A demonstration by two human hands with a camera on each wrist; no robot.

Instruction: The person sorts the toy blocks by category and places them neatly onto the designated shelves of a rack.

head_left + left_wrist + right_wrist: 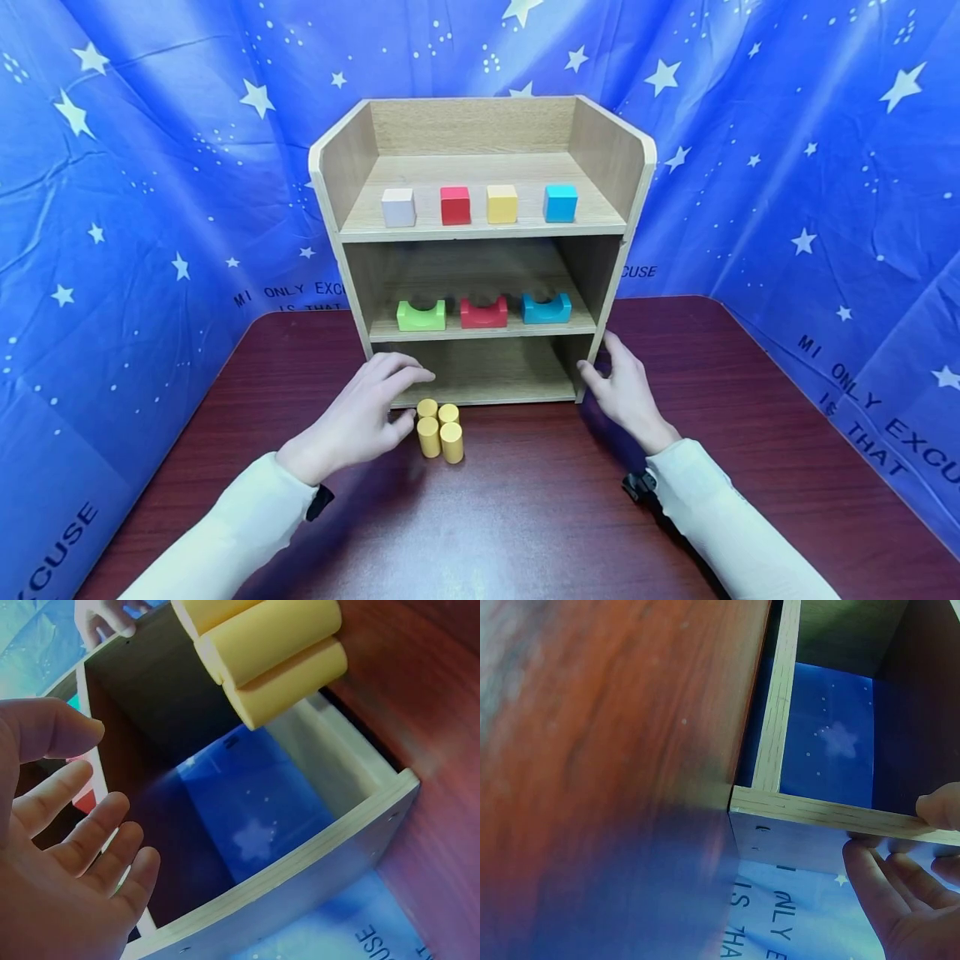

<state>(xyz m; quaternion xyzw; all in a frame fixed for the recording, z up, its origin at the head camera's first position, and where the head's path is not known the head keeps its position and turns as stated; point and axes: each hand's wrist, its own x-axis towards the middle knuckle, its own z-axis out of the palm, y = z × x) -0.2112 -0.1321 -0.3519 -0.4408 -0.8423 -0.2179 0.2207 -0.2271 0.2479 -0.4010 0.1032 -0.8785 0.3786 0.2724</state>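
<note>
Several yellow wooden cylinders (452,443) stand upright in a tight cluster on the table, in front of the wooden shelf (480,332). Just left of and behind them is my left hand (360,412), fingers spread and slightly bent, holding nothing. In the left wrist view its palm (52,892) shows bare, with the cylinders (277,645) off to the upper right. My right hand (622,387) grips the lower right side panel of the shelf. The right wrist view shows the thumb at the panel's front edge (840,815) and the fingers (885,892) against its outer face.
On the top board sit a white cube (399,208), a red cube (455,206), a yellow cube (502,205) and a blue cube (560,204). The middle board carries a green arch block (422,317), a red one (483,315) and a blue one (546,310). Star-printed blue cloth (810,183) surrounds the table.
</note>
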